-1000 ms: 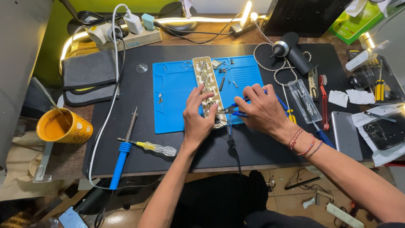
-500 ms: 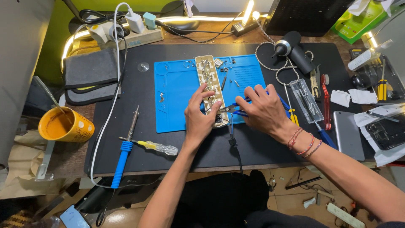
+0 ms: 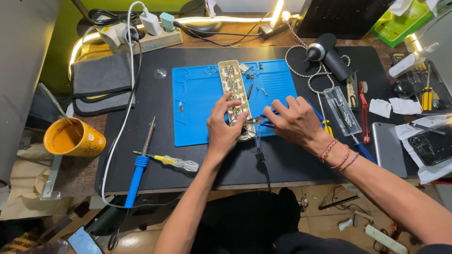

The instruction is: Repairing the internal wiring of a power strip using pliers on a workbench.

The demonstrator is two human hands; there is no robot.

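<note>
Both hands (image 3: 226, 129) (image 3: 294, 123) on long cream strip (image 3: 230, 84) (blue mat (image 3: 197, 113)).

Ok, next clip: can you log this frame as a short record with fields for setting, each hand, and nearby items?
setting: black desk mat with a blue work mat on it
left hand: fingers on the near end of a long cream strip board
right hand: holds a blue-handled tool at the board's near end; exact kind unclear
left of hands: blue soldering iron, yellow-handled screwdriver, yellow cup
right of hands: clear case
</note>
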